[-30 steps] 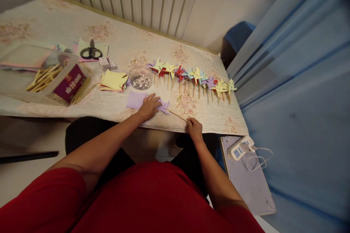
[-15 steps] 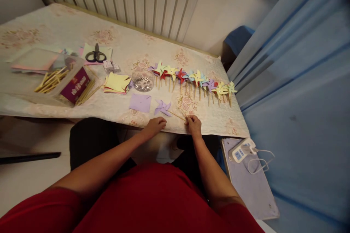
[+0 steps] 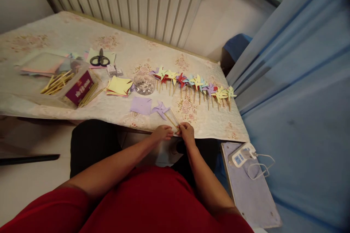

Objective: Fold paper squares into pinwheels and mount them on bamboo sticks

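1. Lilac paper folded into a small pinwheel (image 3: pixel 160 109) lies on the floral cloth-covered table (image 3: pixel 82 36), just below the frame's centre, with its thin wooden stick (image 3: pixel 170 119) running down-right toward the near table edge.
2. The left hand (image 3: pixel 163 132) is curled at that edge, fingertips pinched close by the stick's lower end; whether it grips this stick or the second pale stick (image 3: pixel 175 116) lying just beside it is too small to tell.
3. The right hand (image 3: pixel 186 131) is likewise nearly closed, its fingertips meeting the stick ends just beside the left hand.
4. Handling judgement: the sticks are slim and light, so a fingertip pinch close to the end, with the pinwheel head left resting on the cloth, should keep the paper blades from creasing.
5. Edges: both hands sit right at the table's near edge, above the person's red-clothed lap, so a dropped stick would probably fall off the table.
6. Open room: bare cloth lies right of the pinwheel; to its left, almost touching, is a flat lilac paper square (image 3: pixel 140 105).
7. Above, near but apart, stand a clear glass bowl of shiny bits (image 3: pixel 144 84), a stack of yellow paper squares (image 3: pixel 119 86) and a row of finished coloured pinwheels (image 3: pixel 195 82) stretching rightward.
8. At upper left, well apart, are black scissors (image 3: pixel 100 60) and a clear tray of wooden sticks (image 3: pixel 58 82).
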A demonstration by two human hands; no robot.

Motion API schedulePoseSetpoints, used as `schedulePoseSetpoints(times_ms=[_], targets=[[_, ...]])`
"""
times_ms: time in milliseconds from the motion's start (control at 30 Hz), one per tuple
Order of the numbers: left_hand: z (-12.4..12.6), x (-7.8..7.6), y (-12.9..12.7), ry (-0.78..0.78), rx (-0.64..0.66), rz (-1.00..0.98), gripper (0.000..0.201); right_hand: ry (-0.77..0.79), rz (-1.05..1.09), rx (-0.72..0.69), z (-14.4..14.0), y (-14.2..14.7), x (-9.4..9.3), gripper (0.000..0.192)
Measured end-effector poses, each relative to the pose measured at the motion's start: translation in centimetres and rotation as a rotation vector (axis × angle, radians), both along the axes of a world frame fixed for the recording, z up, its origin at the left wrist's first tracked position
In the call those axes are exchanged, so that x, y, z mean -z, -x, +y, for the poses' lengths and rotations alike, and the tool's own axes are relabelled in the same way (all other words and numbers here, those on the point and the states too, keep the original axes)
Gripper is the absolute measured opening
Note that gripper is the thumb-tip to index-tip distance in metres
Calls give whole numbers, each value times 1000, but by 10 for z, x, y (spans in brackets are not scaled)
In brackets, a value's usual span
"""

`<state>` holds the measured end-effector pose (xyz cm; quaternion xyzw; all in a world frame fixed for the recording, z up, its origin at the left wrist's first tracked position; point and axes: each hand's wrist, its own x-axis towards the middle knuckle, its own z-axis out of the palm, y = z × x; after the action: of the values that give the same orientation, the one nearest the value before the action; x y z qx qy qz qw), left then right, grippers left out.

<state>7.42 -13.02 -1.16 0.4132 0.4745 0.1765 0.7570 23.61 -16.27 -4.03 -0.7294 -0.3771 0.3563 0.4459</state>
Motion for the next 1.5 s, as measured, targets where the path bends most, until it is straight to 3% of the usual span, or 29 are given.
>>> schedulePoseSetpoints(times_ms=[233, 433, 967, 1133, 1267, 1367, 1500], targets=[[-3, 1, -7, -41, 47, -10, 18, 11, 82, -9, -7, 18, -4, 10], [-2, 5, -11, 10, 18, 15, 10, -17, 168, 25, -9, 28, -2, 7], [-3, 0, -23, 1, -118, 152, 21, -70, 247, 14, -14, 34, -9, 10], [-3, 0, -18, 31, -166, 77, 13, -206, 246, 129, -16, 30, -19, 16], [-3, 0, -10, 33, -193, 38, 10, -276, 231, 294, -12, 17, -16, 22], [-3, 0, -2, 13, -191, 23, 11, -212, 155, 390, -7, 4, -8, 21], [0, 0, 13, -43, -179, 21, 14, -88, -151, 451, 3, -7, -1, 17]])
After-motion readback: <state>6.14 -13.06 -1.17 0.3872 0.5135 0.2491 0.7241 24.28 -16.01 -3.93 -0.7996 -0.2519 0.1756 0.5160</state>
